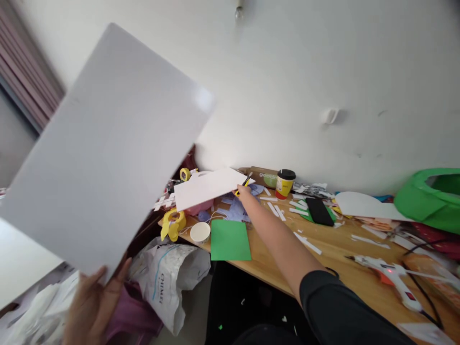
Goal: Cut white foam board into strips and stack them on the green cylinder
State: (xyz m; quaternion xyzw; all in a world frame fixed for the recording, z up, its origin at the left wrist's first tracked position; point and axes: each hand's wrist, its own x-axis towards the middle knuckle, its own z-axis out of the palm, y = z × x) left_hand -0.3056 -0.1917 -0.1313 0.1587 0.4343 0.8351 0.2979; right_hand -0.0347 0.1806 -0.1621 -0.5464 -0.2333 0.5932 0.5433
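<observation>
Nearest me, the left hand (95, 302) is gripping a large white board (108, 153) by its bottom corner, thumb and fingers pinching it while it is tilting up in the air. Beyond, a white bag (168, 282) marked CHIMEI is slumping beside the table (334, 244), its mouth gaping — I cannot make out what it is holding. On the table, a round white tub (200, 233) is sitting beside a green sheet (230, 239), showing its pale inside. Farther along, the right hand (243, 190) is closing around a yellow-and-black tool (247, 181), right by the edge of a second white board (208, 186). Behind, a paper cup (284, 186) is standing upright, a black lid hiding its contents — and a brown box (266, 177) is resting near the wall.
</observation>
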